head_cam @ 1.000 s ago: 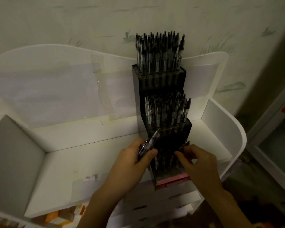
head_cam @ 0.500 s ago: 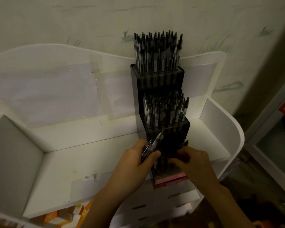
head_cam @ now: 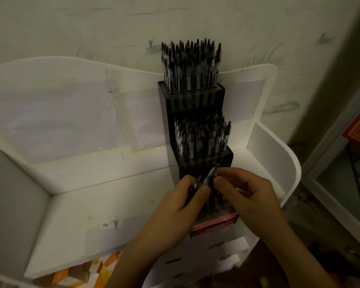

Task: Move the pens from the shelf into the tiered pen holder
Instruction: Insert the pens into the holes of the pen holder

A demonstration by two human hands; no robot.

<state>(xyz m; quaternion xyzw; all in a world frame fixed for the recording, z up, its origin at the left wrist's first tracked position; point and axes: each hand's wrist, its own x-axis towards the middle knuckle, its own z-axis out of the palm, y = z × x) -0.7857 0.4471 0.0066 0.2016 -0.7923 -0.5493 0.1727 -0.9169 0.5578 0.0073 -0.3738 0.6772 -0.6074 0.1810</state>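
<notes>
A dark tiered pen holder (head_cam: 195, 100) stands on the white shelf (head_cam: 112, 204), right of centre. Its top and middle tiers are packed with upright dark pens (head_cam: 190, 67). A pink strip runs along its front base. My left hand (head_cam: 175, 210) grips a small bunch of pens (head_cam: 195, 183) in front of the lowest tier. My right hand (head_cam: 249, 194) has its fingertips pinching one pen of that bunch (head_cam: 211, 174), which sticks up at a slant. Both hands hide most of the lowest tier.
The shelf has a curved white back panel (head_cam: 71, 113) with taped paper and a rounded right side wall (head_cam: 279, 154). Orange boxes (head_cam: 64, 275) lie on a lower level at bottom left. A patterned wall is behind; a cabinet edge (head_cam: 341, 183) stands at the right.
My right hand has moved left from the holder's lowest tier to the bunch in my left hand and now pinches one pen there. The left hand stays in place.
</notes>
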